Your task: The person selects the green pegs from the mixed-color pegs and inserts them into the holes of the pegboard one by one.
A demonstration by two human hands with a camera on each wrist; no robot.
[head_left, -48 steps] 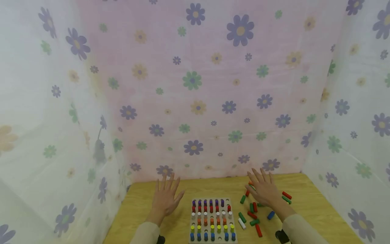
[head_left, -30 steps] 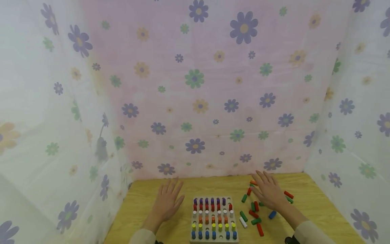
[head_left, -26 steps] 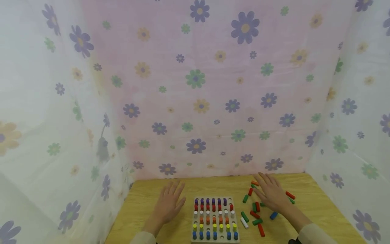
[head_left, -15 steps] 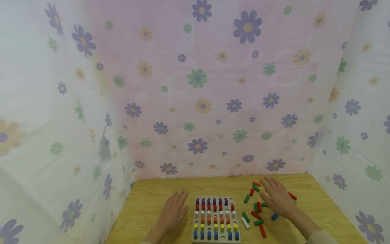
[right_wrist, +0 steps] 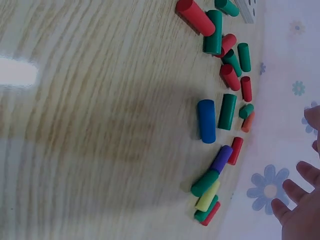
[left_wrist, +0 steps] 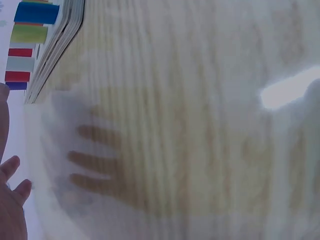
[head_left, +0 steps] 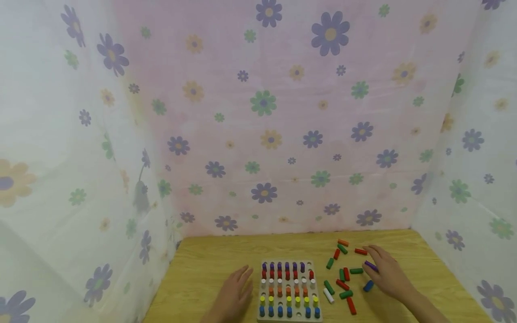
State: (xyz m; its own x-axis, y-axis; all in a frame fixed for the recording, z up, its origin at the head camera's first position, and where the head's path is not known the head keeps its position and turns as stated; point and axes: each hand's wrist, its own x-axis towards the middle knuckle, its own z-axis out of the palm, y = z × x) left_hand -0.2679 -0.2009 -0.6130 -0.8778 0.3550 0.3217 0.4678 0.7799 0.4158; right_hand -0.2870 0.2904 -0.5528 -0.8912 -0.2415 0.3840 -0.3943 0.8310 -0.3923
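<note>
A pale pegboard (head_left: 282,320) stands on the table, filled with rows of purple, red, white, orange, yellow and blue pegs, with a few bare holes. Just left of it is my left hand (head_left: 234,291), fingers loosely extended and holding nothing. My right hand (head_left: 385,274) is over the loose pegs at the right, its fingers spread and relaxed. Close by its thumb and fingers lie a purple peg (head_left: 370,266), a red peg (head_left: 361,251) and a blue peg (head_left: 368,285). A yellow peg (right_wrist: 207,196) shows in the right wrist view; the hand hides it in the head view.
Between board and right hand lie several green and red pegs, a white peg (head_left: 329,295) and an orange peg (head_left: 343,242). Flowered cloth (head_left: 282,179) encloses the wooden table (head_left: 210,251) at the back and both sides.
Both hands have drawn back toward the table's near side. My right hand has also shifted right, uncovering the purple peg and other loose pegs. The pegs in the board look unchanged.
</note>
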